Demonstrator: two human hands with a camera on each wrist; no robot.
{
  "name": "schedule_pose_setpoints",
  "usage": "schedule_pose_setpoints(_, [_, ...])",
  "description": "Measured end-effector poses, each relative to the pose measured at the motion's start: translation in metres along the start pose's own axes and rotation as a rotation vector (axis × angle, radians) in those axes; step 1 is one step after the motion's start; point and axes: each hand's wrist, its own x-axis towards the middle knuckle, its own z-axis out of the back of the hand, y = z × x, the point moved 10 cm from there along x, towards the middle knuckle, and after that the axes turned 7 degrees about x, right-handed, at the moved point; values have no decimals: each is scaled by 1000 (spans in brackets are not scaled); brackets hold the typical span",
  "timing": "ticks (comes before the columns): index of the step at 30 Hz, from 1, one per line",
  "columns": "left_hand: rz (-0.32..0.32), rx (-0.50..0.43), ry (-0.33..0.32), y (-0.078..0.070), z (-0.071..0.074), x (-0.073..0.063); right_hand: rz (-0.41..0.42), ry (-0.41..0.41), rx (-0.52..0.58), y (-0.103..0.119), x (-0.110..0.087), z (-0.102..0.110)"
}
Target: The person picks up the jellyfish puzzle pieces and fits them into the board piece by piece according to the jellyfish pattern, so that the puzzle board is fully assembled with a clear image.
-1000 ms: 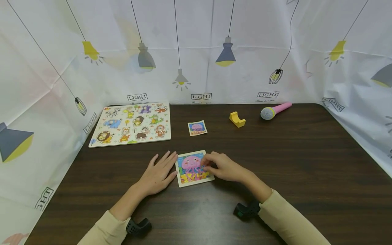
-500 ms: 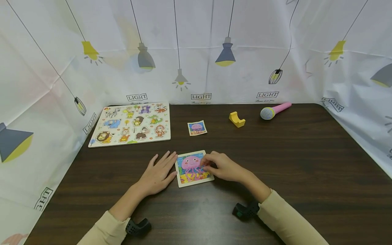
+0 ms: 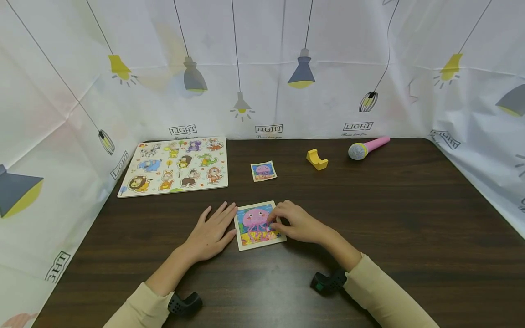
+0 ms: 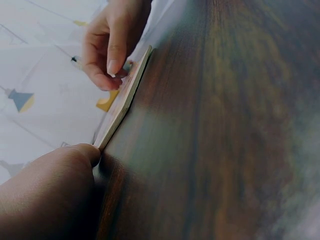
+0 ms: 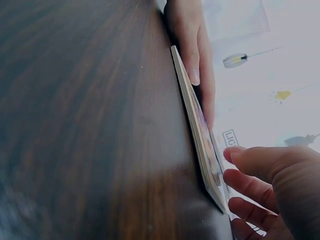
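A square jellyfish puzzle (image 3: 256, 218) with a pale frame lies on the dark table between my hands. My left hand (image 3: 211, 237) lies flat to its left, fingers spread, and the thumb (image 4: 86, 151) touches the frame's edge. Over the puzzle's right side is my right hand (image 3: 301, 223), its fingers loosely bent and the fingertips close to the picture. In the right wrist view a small gap shows between its thumb (image 5: 245, 157) and forefinger (image 5: 245, 182), with nothing visible between them. Whether those fingertips touch the puzzle is hard to tell.
Beyond the puzzle lies a small jellyfish picture card (image 3: 263, 171). A white animal board (image 3: 176, 166) is at the back left. Toward the back right are a yellow curved block (image 3: 317, 160) and a pink toy microphone (image 3: 369, 148). A lamp-patterned cloth (image 3: 262, 68) hangs behind the table (image 3: 410, 218).
My right hand's fingertips have shifted very slightly left over the puzzle's right side. The left hand and the other objects stay put.
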Motion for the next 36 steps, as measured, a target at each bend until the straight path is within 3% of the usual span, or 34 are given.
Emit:
schedule_pose_setpoints(9, [1, 4, 0, 0, 0, 0, 22, 3, -20, 2, -1, -1])
schedule_pose_setpoints(18, [0, 9, -2, 0, 0, 0, -25, 13, -50, -6, 0, -3])
schedule_pose_setpoints(27, [4, 3, -3, 0, 0, -1, -3, 2, -46, -3, 0, -3])
schedule_pose_setpoints(36, [10, -11, 13, 1, -2, -1, -43, 5, -44, -10, -2, -4])
